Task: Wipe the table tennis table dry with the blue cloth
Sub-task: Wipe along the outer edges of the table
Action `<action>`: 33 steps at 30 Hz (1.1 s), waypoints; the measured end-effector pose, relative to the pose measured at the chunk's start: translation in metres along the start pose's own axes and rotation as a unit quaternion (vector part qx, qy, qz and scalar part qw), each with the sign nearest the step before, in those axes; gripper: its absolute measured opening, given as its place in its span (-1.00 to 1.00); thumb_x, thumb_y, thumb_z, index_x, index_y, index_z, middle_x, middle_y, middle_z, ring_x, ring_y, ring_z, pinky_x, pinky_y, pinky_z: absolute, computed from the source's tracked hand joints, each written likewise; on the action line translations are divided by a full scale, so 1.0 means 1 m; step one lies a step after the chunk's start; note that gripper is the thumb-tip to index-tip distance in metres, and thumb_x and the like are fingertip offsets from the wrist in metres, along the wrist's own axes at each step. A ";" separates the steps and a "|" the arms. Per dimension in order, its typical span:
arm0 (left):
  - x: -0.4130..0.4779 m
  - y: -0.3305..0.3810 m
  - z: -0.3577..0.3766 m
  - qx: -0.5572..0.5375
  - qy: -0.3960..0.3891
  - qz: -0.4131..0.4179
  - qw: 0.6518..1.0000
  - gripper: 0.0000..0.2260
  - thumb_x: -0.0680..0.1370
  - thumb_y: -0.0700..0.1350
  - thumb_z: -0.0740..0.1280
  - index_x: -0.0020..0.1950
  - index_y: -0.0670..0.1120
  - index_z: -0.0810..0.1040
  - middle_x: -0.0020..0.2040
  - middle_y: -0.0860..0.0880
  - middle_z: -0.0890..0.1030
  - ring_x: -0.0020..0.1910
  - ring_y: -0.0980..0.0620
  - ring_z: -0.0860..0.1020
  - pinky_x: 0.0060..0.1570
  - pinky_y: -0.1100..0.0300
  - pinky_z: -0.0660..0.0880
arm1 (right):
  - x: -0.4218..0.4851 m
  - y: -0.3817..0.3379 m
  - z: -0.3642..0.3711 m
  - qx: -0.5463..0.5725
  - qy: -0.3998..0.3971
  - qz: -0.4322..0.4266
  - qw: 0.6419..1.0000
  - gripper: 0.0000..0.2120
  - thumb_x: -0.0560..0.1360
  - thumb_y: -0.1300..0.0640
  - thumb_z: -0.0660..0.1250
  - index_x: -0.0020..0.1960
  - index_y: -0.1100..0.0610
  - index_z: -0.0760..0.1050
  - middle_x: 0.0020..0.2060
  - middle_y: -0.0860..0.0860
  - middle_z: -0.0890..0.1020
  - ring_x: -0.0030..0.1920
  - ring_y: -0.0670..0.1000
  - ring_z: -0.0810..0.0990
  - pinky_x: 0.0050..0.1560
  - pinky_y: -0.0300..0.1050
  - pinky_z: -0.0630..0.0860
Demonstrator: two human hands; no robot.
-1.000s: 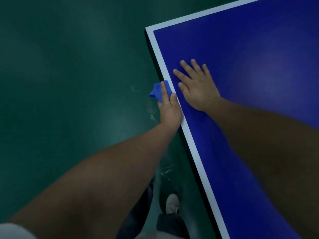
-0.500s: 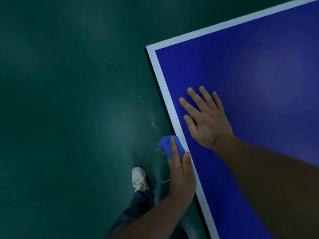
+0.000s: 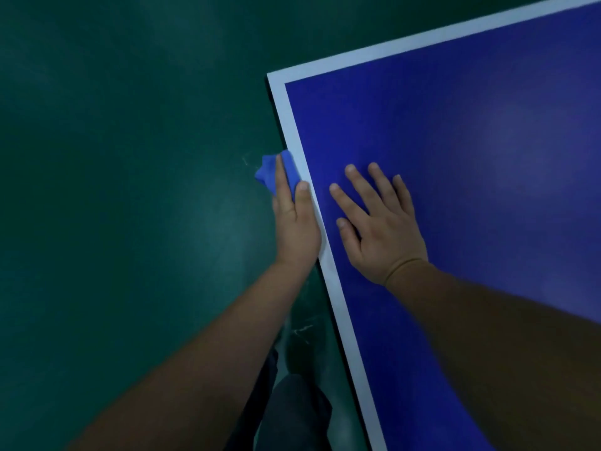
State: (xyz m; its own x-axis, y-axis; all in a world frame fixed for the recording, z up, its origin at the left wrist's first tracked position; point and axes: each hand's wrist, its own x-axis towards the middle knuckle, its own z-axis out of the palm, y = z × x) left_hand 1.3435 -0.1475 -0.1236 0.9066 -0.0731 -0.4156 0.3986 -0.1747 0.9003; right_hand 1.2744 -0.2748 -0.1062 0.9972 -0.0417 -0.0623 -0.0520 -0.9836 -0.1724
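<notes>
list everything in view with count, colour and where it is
table tennis table: one, dark blue top with white border, right half of view
blue cloth: one, bright blue, bunched against the table's left side edge
floor: one, dark green, left and top
scuff marks: a few, pale, on the floor by the table edge
trouser leg: one, dark, bottom middle
left hand: one, fingers grip the blue cloth
right hand: one, flat on the table top

Left hand presses blue cloth against table edge.
</notes>
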 end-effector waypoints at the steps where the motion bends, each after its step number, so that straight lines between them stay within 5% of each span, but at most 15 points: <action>1: -0.008 -0.002 0.000 -0.001 -0.006 -0.007 1.000 -0.53 0.71 0.01 0.07 0.61 0.14 0.06 0.49 0.21 0.18 0.36 0.50 0.22 0.30 0.50 0.18 | -0.001 0.000 0.000 0.000 0.002 0.000 1.000 -0.52 0.66 -0.06 0.07 0.55 0.00 0.31 0.57 0.05 0.26 0.59 0.20 0.14 0.53 0.29 0.08; 5: -0.080 -0.018 -0.003 0.018 -0.035 -0.037 0.999 -0.57 0.73 -0.08 0.07 0.53 0.21 0.01 0.37 0.44 0.09 0.24 0.70 0.11 0.18 0.66 0.11 | 0.001 0.000 -0.001 0.002 0.003 -0.003 1.000 -0.52 0.65 -0.06 0.07 0.54 0.00 0.34 0.57 0.05 0.27 0.58 0.20 0.15 0.53 0.30 0.09; 12: -0.060 -0.019 -0.003 0.013 -0.036 -0.028 0.999 -0.55 0.72 -0.11 0.08 0.57 0.16 0.03 0.40 0.38 0.11 0.31 0.64 0.14 0.24 0.63 0.12 | 0.001 0.001 -0.001 0.006 0.002 -0.005 1.000 -0.52 0.65 -0.05 0.07 0.54 0.00 0.32 0.57 0.06 0.27 0.58 0.21 0.15 0.52 0.32 0.10; 15: -0.013 -0.005 -0.001 0.013 -0.022 0.000 1.000 -0.54 0.73 -0.11 0.07 0.62 0.08 0.05 0.44 0.25 0.19 0.27 0.63 0.19 0.24 0.61 0.13 | 0.000 0.001 0.001 0.002 0.005 -0.008 1.000 -0.52 0.65 -0.06 0.06 0.54 0.00 0.31 0.57 0.06 0.27 0.58 0.20 0.15 0.53 0.31 0.09; 18: 0.042 0.016 -0.002 0.017 -0.007 0.019 1.000 -0.54 0.73 -0.09 0.07 0.63 0.04 0.07 0.52 0.07 0.24 0.34 0.37 0.30 0.37 0.39 0.21 | 0.000 0.003 0.002 0.004 0.009 -0.008 1.000 -0.52 0.64 -0.05 0.07 0.54 0.00 0.32 0.56 0.06 0.28 0.58 0.20 0.15 0.54 0.29 0.08; 23: 0.096 0.045 0.001 0.014 0.028 0.034 0.999 -0.57 0.73 -0.13 0.06 0.62 -0.01 0.12 0.10 0.29 0.41 -0.08 0.56 0.45 -0.06 0.56 0.35 | 0.000 0.001 0.002 0.004 0.012 -0.007 1.000 -0.52 0.65 -0.06 0.06 0.53 0.00 0.33 0.56 0.06 0.29 0.57 0.20 0.17 0.53 0.29 0.08; 28: 0.036 0.014 0.001 0.022 0.019 0.014 0.999 -0.54 0.72 -0.01 0.06 0.63 0.07 0.08 0.44 0.16 0.34 0.34 0.33 0.38 0.34 0.32 0.34 | 0.000 0.001 0.000 0.000 -0.009 -0.004 1.000 -0.52 0.66 -0.06 0.03 0.54 -0.01 0.31 0.57 0.05 0.26 0.58 0.20 0.14 0.55 0.28 0.05; 33: -0.037 -0.009 -0.001 0.028 -0.012 -0.012 0.999 -0.59 0.73 -0.10 0.06 0.55 0.15 0.07 0.34 0.37 0.24 0.24 0.64 0.24 0.19 0.60 0.20 | 0.001 0.002 0.000 0.013 -0.010 -0.001 1.000 -0.53 0.65 -0.05 0.08 0.53 0.00 0.34 0.57 0.06 0.27 0.58 0.21 0.15 0.53 0.30 0.09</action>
State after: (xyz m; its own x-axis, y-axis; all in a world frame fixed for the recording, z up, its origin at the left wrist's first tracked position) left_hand 1.3067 -0.1427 -0.1159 0.8926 -0.0919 -0.4415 0.4120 -0.2318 0.8812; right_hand 1.2755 -0.2773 -0.1063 0.9960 -0.0365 -0.0815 -0.0520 -0.9789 -0.1976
